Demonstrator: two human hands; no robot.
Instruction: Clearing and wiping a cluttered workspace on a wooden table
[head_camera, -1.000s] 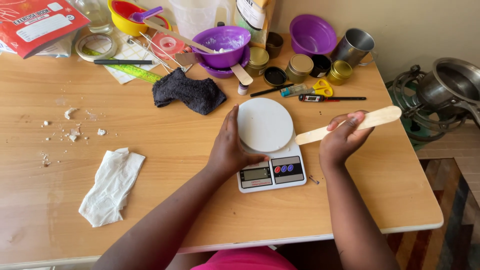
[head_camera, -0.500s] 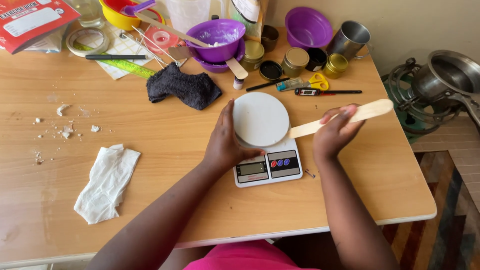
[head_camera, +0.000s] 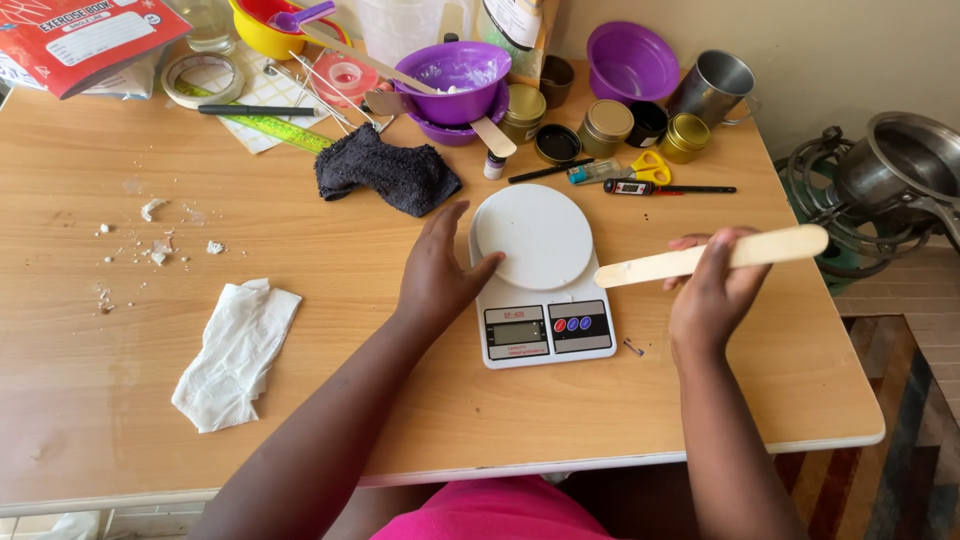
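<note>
Far left of the wooden table (head_camera: 620, 420), a crumpled white tissue (head_camera: 232, 352) lies flat, with white crumbs (head_camera: 155, 245) scattered above it; both sit well apart from the hands, seemingly set aside as waste.

Toward the back, a dark cloth (head_camera: 385, 175) lies bunched just behind the scale, within easy reach for wiping. Behind it a purple bowl (head_camera: 462, 72) stands with a long stick resting across its rim, and small round tins (head_camera: 605, 122) are grouped to its right, some open, some lidded.

At centre, the white kitchen scale (head_camera: 540, 290) sits flat with its display facing the person, so it can be read from the seat. Its round platform is bare. The left hand (head_camera: 440, 275) lies open, fingers spread, against the scale's left edge with the thumb on the platform rim, apparently steadying the unit.

To the right, the right hand (head_camera: 715, 290) is closed around a flat wooden stick (head_camera: 715, 255), held near the middle and roughly level, one end pointing toward the scale without touching it, the other past the hand. Scissors (head_camera: 650, 165) and a probe thermometer (head_camera: 665, 188) lie behind. A metal cup (head_camera: 715, 88) stands at the far right corner.
</note>
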